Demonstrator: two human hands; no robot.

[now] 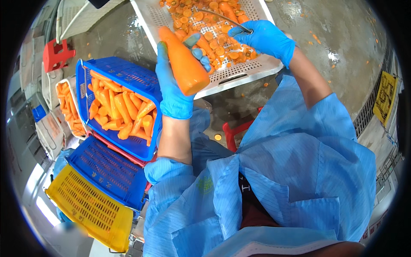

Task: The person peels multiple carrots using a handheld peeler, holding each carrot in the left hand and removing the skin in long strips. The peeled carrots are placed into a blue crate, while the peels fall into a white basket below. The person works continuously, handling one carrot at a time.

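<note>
In my blue-gloved left hand [171, 80] is a large peeled carrot [184, 64], its thick cut end towards me. My right hand [266, 38], gloved in blue too, grips a knife [224, 19] whose thin blade points away to the upper left. The handle is mostly hidden in the fist. Knife and carrot are apart. Beneath both hands lies a white perforated plastic crate [253, 69], strewn with round carrot slices and end pieces [221, 51]. A few longer carrots [228, 13] rest among them at the far side.
To my left a blue crate [118, 66] holds many peeled carrots [122, 106]. Behind it stands a white basket of carrots [68, 106]. Another blue crate [106, 170] and a yellow crate [93, 205] are nearer. A red stool [57, 56] stands on the wet floor [318, 61]; a drain grate [369, 109] runs right.
</note>
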